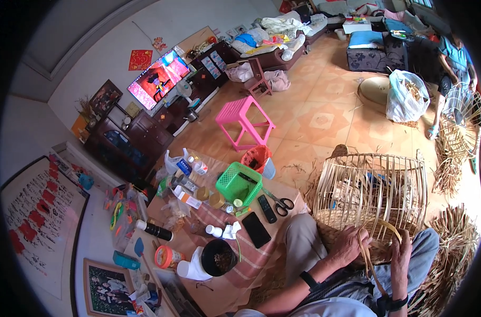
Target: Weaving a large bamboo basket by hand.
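A half-woven basket [370, 182] of pale, upright splints rests on its side against my lap, its open cage of stakes pointing away from me. My left hand [347, 247] is closed at the woven near rim, pinching a tan weaving strip [365, 254] that loops down between my hands. Opposite it, my right hand [400, 254] is closed around the same kind of strip, which arches over from the rim to its fingers. The fingertips of both hands are partly hidden by the strips.
Beside my left knee, a table holds scissors [283, 205], a black phone [256, 230], a green basket [239, 184] and bottles. A pink stool [246, 122] stands ahead. Loose straw [451, 259] lies at right; another person [457, 61] sits beyond, near a bagged bundle [407, 98].
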Demonstrator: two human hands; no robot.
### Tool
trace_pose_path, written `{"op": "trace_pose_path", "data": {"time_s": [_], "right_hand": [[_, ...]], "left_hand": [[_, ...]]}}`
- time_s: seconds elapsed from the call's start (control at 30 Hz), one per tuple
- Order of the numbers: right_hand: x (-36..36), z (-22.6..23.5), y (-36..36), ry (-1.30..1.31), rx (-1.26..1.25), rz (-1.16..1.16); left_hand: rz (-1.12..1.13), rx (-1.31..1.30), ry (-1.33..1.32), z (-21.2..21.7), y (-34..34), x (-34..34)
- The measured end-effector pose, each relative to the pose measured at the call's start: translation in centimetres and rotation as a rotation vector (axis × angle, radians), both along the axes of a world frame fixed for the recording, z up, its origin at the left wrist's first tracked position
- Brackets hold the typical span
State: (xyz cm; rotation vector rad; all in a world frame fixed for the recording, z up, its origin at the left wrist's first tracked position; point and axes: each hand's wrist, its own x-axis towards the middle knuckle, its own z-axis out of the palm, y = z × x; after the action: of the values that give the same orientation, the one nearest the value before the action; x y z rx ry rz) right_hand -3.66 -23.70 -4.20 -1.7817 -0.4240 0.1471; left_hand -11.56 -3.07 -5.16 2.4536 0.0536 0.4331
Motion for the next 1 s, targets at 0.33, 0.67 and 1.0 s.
{"op": "trace_pose_path", "data": {"time_s": [0.33,0.67,1.0], "right_hand": [[1.2,-2.6,-2.1,0.405,0.290,-0.048],[3.1,-4.8,-7.3,0.547,0.808,-0.046],[2.0,-6.9,-10.2,0.605,0.541,-0.142]], "left_hand": [[-0.088,-0.196,0.147,0.4,1.8,-0.6],[-0.121,-0.215,0.031,0.5,1.8,-0.9],[-0.121,-0.099,0.097,1.6,1.3,-0.5]]}}
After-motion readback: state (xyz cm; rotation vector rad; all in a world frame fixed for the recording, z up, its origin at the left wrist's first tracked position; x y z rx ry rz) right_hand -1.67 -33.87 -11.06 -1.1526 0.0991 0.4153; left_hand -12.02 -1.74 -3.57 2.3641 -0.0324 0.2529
